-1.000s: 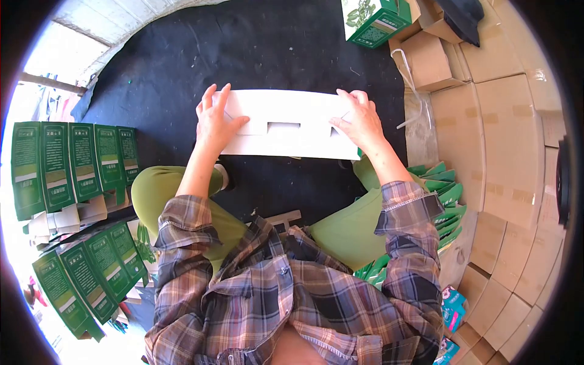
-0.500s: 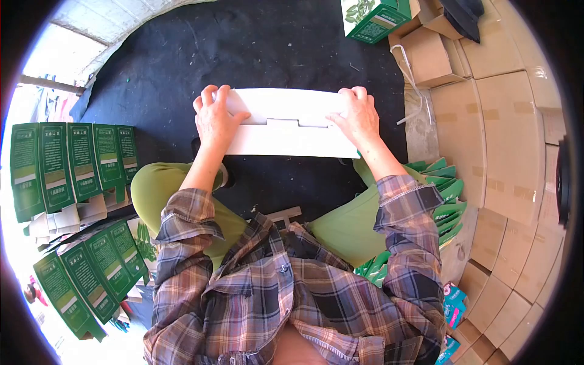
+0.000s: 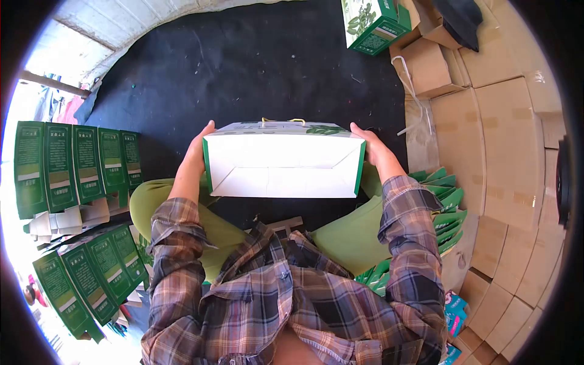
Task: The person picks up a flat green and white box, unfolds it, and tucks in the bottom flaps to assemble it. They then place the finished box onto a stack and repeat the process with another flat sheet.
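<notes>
The white-and-green carton point(image 3: 283, 161) is straight ahead of me, its blank white face towards me, its long axis running crosswise between my hands. My left hand point(image 3: 198, 149) and right hand point(image 3: 374, 149), spread to its width, grip opposite ends, equally near; some fingers are hidden. The gold cord handle point(image 3: 297, 120) sits on the far side, black sheet point(image 3: 243, 67) beyond.

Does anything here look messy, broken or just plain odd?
Nothing looks spilled. One untidy bit: a white strap trails crookedly beside a brown carton, and pale specks dot the black sheet. The held box shows no obvious damage.
</notes>
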`<action>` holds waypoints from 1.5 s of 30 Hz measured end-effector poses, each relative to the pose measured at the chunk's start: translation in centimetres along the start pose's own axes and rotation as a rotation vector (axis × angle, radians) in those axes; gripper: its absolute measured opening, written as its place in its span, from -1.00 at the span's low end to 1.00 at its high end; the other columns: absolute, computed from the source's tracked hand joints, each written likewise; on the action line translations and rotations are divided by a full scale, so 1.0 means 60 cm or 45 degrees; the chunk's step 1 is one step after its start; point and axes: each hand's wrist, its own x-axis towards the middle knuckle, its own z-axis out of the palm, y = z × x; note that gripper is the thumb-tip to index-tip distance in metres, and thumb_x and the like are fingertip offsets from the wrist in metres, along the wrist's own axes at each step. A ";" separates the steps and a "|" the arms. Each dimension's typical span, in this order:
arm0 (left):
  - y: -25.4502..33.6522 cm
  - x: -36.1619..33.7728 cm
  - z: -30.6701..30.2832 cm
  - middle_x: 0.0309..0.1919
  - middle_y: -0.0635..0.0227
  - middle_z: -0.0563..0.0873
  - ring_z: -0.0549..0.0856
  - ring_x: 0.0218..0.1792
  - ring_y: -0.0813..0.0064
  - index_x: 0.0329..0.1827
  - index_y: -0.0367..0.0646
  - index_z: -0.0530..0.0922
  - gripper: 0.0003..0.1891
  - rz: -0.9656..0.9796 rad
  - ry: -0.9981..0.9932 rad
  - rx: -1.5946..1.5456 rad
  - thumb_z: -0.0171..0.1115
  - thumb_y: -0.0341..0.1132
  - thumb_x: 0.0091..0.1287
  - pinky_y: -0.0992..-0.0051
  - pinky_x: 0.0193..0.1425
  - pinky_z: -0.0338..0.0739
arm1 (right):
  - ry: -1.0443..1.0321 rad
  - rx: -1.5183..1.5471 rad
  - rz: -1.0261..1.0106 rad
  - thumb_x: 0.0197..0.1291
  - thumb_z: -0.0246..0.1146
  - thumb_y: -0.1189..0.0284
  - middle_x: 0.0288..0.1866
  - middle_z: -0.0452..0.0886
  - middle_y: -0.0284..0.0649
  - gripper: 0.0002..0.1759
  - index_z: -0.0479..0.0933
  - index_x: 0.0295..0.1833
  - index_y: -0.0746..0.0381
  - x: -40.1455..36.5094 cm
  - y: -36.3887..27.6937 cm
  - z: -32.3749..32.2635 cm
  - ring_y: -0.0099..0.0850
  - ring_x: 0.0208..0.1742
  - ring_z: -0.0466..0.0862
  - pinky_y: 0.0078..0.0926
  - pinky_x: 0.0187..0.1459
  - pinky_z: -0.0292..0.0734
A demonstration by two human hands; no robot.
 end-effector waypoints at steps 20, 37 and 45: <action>-0.012 -0.054 0.020 -0.09 0.34 0.64 0.61 0.02 0.34 0.02 -0.11 0.58 -0.56 0.255 0.250 0.221 0.09 0.07 0.38 0.08 0.19 0.43 | 0.044 -0.125 -0.184 0.35 0.18 0.21 0.16 0.59 -0.19 -0.52 0.42 0.31 0.16 -0.035 -0.048 0.029 -0.27 0.16 0.59 -0.02 0.16 0.45; 0.026 -0.072 0.046 -0.23 0.46 0.64 0.62 -0.22 0.58 0.23 -0.21 0.56 -0.57 0.537 0.141 0.596 0.34 -0.40 0.28 0.58 -0.10 0.51 | 0.109 -0.304 -0.221 0.29 0.19 0.47 -0.01 0.65 -0.25 -0.55 0.46 0.31 0.20 -0.060 -0.092 0.026 -0.48 -0.14 0.65 -0.47 -0.15 0.60; 0.035 -0.095 0.052 -0.14 0.37 0.57 0.58 -0.13 0.53 0.30 -0.19 0.53 -0.43 0.527 0.078 0.935 0.41 -0.45 0.15 0.48 0.03 0.51 | 0.070 -0.570 -0.248 0.27 0.27 0.47 -0.03 0.56 -0.27 -0.54 0.48 0.30 0.20 -0.048 -0.079 0.029 -0.48 -0.10 0.63 -0.49 -0.17 0.58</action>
